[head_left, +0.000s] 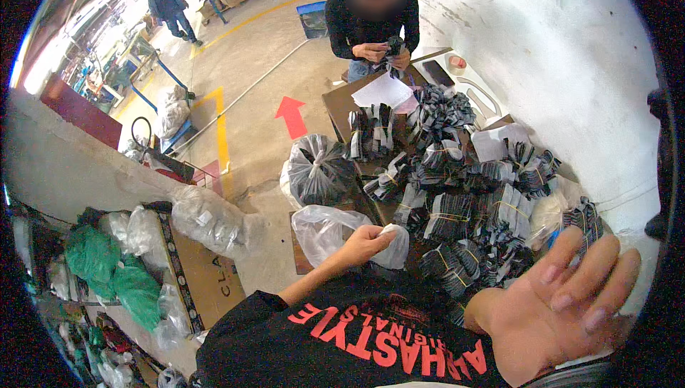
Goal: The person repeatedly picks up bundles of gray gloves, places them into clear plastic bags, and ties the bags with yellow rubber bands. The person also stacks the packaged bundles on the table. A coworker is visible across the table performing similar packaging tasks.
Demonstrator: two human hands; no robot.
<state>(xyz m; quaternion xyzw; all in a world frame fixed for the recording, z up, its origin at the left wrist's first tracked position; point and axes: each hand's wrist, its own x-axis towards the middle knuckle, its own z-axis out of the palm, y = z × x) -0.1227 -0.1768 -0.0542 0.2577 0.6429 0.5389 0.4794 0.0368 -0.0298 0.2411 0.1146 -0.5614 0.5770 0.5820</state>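
Note:
My left hand [369, 240] is closed on the gathered edge of a clear plastic bag [319, 230], low in front of my body. Raised close to the camera at the lower right is my right hand [571, 302], fingers apart and somewhat curled, holding nothing. Behind it and to its left lies a big pile of grey-and-black fabric bundles [451, 217], many tied with thin yellow bands. Just beyond the clear bag stands a knotted, see-through bag [319, 170] with dark contents.
Across the table a co-worker [374, 24] holds a dark bundle in both hands. Paper sheets [383, 93], a dark phone-like slab [437, 73] and a tape roll [457, 62] lie there. A white wall [571, 53] bounds the right; bagged goods and green plastic [114, 267] fill the left.

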